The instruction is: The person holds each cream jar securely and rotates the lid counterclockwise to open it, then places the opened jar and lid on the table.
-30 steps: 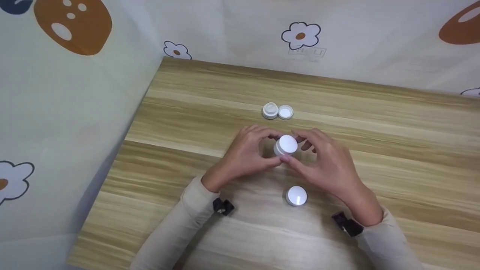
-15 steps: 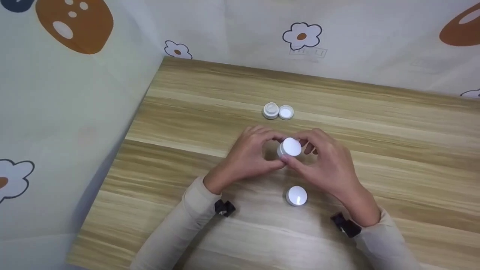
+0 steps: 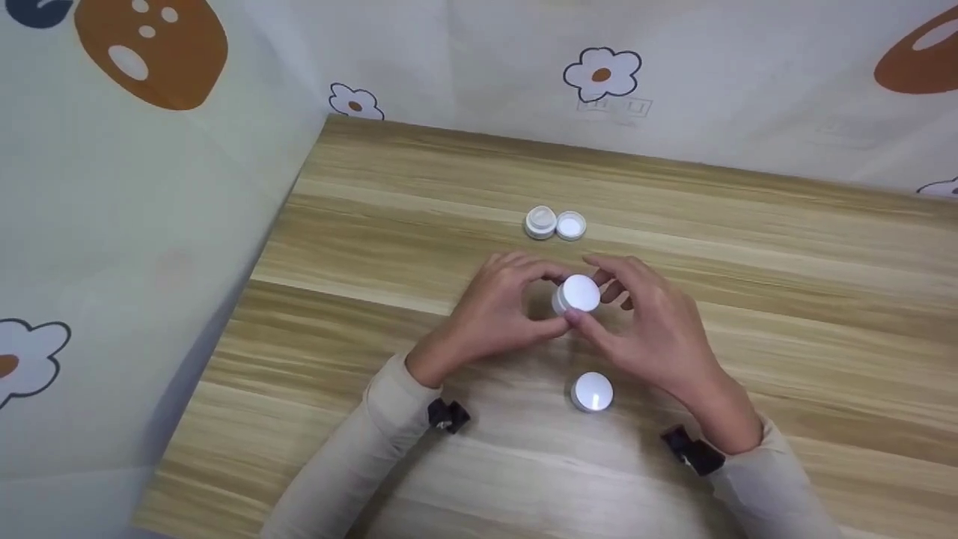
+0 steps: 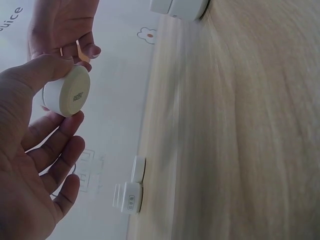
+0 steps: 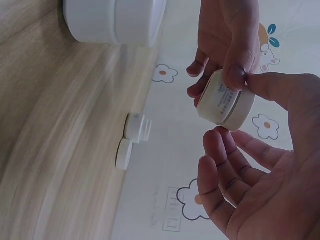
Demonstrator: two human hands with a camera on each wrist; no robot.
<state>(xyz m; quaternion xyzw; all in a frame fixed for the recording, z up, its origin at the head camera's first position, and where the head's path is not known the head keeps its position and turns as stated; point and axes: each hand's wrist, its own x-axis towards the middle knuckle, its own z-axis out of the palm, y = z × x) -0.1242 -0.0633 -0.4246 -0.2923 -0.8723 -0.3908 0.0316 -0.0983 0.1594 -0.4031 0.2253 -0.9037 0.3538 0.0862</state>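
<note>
A small white cosmetic jar [image 3: 560, 301] is held up before me, its lid [image 3: 580, 292] seated on top. My left hand [image 3: 494, 303] grips the jar's body between thumb and fingers; the jar's base [image 4: 76, 95], printed with a small dark mark, faces the left wrist camera. My right hand [image 3: 658, 326] has its thumb on the lid's near rim and curled fingers at the far side. Printed text on a label [image 5: 221, 100] shows in the right wrist view. Nearer me, a second lidded white jar [image 3: 592, 391] stands on the table.
Farther back on the wood-grain table [image 3: 419, 195] stands an uncovered small white jar [image 3: 539, 222]. Beside it lies a white lid [image 3: 571, 225], hollow side up. A pale cloth wall [image 3: 479, 60] with flower prints rises behind the table, and another [image 3: 135, 224] stands at its left.
The held jar has shifted slightly right and toward me, tilting a little and then back. My right fingers have shifted around the lid; the other jars and loose lid have not moved.
</note>
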